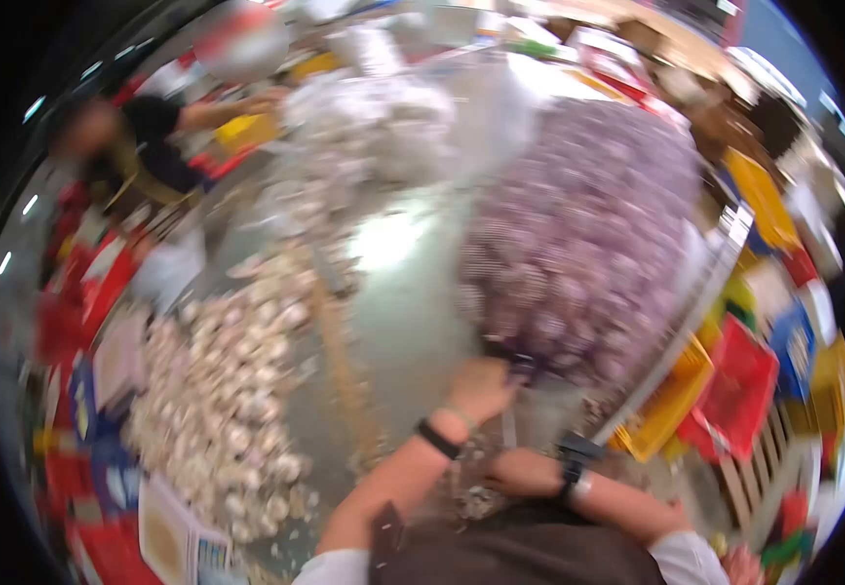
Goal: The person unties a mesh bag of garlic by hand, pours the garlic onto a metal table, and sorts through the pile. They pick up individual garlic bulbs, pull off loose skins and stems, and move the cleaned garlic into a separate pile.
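Observation:
A large purple net sack full of garlic bulbs (578, 234) lies on the metal table (403, 312). My left hand (481, 388), with a black band on its wrist, is at the sack's near end, its fingers closed round something dark that I cannot make out. Close to my body, my right hand (525, 473) is low over the table edge, below and right of the left one; its fingers are blurred and partly hidden. Loose garlic bulbs (247, 390) form a long heap on the table's left side.
Clear plastic bags (384, 117) stand at the table's far side. Another person (150, 146) is at the far left. Yellow crates (671, 400) and a red crate (734, 390) sit beyond the metal rail (681, 331) on the right. White boxes (174, 531) are at the lower left.

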Action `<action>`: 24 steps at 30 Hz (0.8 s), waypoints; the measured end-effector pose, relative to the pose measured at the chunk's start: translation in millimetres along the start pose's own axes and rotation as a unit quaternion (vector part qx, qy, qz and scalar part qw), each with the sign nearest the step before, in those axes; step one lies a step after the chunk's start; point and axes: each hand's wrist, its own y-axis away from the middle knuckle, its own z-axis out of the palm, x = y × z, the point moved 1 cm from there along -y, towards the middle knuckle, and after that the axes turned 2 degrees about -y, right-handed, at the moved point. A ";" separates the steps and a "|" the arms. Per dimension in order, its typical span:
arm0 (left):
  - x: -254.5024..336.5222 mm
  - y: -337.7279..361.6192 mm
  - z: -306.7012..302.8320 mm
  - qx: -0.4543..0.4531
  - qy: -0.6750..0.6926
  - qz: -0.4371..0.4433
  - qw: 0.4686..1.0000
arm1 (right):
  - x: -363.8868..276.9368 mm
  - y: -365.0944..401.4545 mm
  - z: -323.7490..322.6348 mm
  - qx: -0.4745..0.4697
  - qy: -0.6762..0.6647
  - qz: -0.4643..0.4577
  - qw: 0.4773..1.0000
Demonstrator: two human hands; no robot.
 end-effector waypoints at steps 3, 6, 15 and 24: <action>-25.1 -0.6 3.7 -0.032 0.013 -0.024 0.999 | -9.6 56.9 -31.4 0.061 -0.169 0.048 0.982; -44.2 -9.1 -7.4 -0.056 0.103 -0.016 0.993 | -22.5 145.8 -41.8 0.057 -0.539 0.041 0.839; -39.4 8.2 55.6 0.084 0.391 -0.069 0.914 | 12.2 346.4 24.1 0.529 -0.378 0.277 0.708; 16.4 102.1 -17.1 0.043 0.442 0.025 0.895 | 41.7 233.1 52.2 0.476 -0.390 0.258 0.745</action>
